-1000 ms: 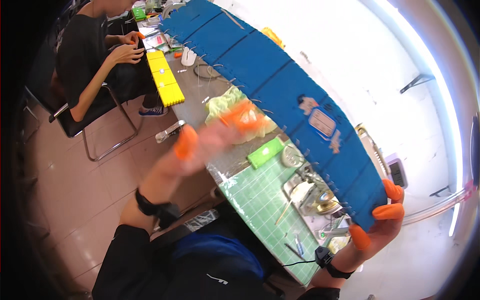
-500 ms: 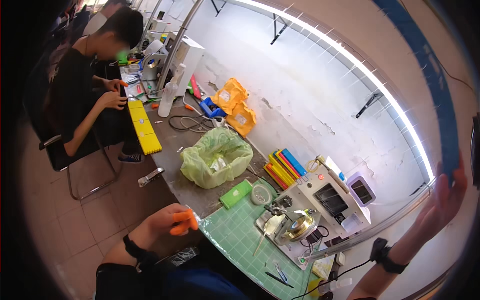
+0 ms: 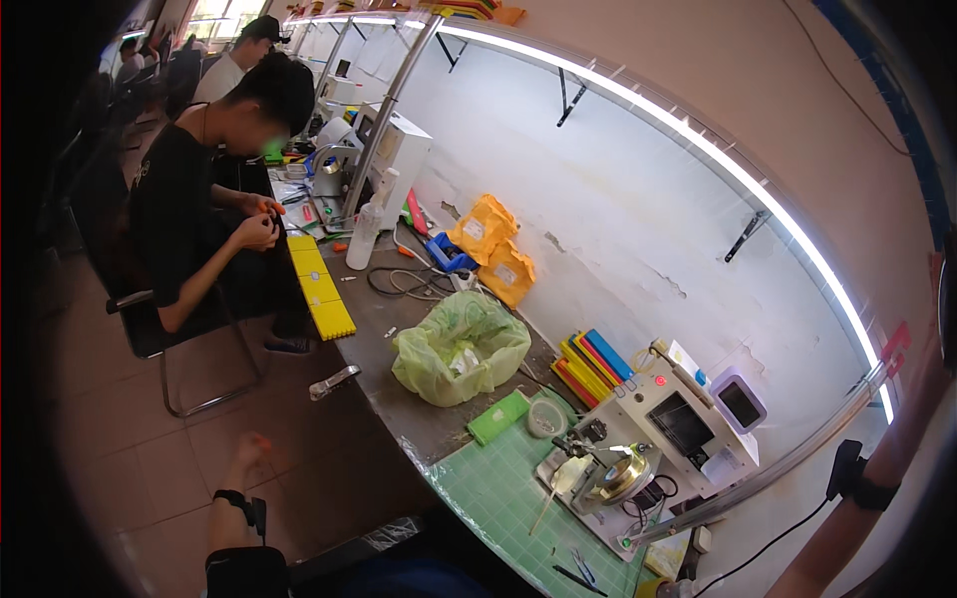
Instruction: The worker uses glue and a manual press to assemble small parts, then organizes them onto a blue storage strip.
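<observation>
My left hand (image 3: 251, 451) hangs over the tiled floor at the lower left, small and blurred, with a trace of orange at its fingertips. What its fingers do cannot be made out. My right forearm (image 3: 872, 508), with a black wrist strap and cable, reaches up along the right edge. My right hand lies in the dark rim there, its fingers hidden. A long blue strip (image 3: 890, 95) runs above it at the upper right; whether the hand touches it I cannot tell.
On the bench stand a bin lined with a light green bag (image 3: 464, 349), a white bench machine (image 3: 688, 424), stacked coloured bars (image 3: 595, 366) and a green cutting mat (image 3: 498, 478). Further left, a seated co-worker (image 3: 189, 199) works beside yellow trays (image 3: 319, 289).
My left hand has swung left and away from the bench edge. My right hand has moved up and right into the dark rim. The view has shifted, and the blue strip shows less.
</observation>
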Demonstrator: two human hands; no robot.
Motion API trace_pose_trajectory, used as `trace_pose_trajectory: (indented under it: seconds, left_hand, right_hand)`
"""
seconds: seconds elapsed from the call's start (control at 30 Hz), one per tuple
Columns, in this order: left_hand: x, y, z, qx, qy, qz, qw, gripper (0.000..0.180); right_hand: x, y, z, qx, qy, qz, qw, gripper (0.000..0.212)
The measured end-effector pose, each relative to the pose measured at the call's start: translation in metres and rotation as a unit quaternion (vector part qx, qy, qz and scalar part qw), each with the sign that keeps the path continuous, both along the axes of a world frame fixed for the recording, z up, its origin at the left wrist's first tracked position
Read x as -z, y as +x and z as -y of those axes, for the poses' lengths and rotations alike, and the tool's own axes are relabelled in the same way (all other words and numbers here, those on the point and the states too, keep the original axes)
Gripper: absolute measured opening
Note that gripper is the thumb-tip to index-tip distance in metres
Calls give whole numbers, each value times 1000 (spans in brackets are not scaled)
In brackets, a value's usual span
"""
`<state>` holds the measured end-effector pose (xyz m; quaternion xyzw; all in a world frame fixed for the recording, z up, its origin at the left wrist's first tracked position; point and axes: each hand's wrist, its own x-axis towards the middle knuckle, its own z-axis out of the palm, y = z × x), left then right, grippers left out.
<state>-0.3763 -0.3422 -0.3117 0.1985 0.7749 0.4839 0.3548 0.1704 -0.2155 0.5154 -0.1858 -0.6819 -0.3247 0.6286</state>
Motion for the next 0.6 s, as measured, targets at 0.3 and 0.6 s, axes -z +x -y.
trace_pose_trajectory:
  seconds: [0.3,0.6]
  left_hand:
    - [-355,-35,-43,1,563,-82,823,69]
    - [-522,76,-217,224,664,37,713,106]
  right_hand:
    - [8,-33,-63,39,104,329,938,38]
    - [49,-154,-92,-73,168,304,935,47]
